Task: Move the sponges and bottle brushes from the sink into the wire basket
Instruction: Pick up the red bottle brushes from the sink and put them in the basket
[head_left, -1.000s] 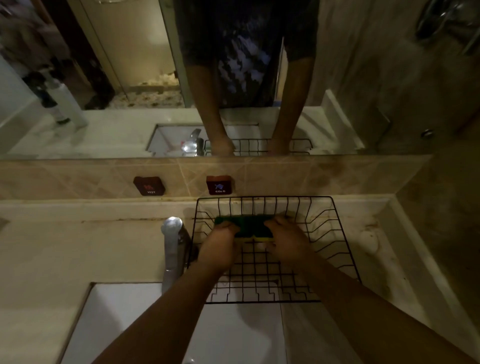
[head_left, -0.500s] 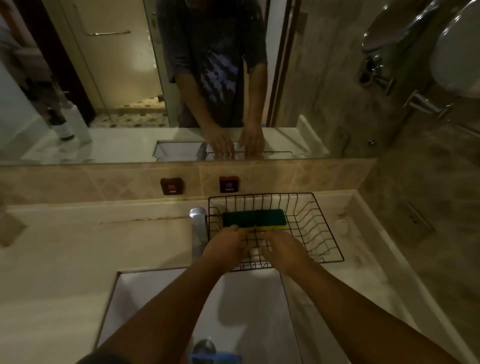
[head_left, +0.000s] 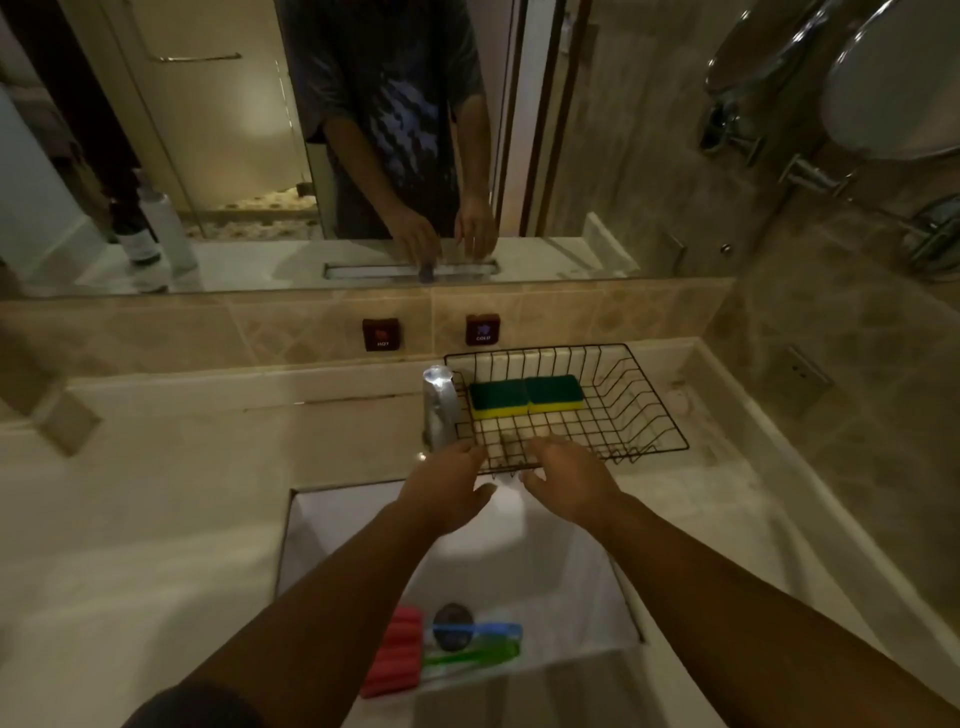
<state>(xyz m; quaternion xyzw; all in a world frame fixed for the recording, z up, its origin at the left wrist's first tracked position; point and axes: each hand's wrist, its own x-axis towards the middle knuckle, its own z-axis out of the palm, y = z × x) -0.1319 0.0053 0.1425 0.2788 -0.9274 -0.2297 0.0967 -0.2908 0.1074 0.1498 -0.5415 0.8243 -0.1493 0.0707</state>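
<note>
Both hands, left and right, hover open-gripped and empty at frame center below two sponges in the wire basket.

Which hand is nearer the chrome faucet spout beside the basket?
Left. The left hand sits just below the chrome faucet spout, fingertips close to its base; the right hand is farther right, at the black wire basket front edge.

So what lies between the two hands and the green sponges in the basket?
In the head view, only bare wire floor of the basket separates the left hand and right hand from the green sponges.
</note>
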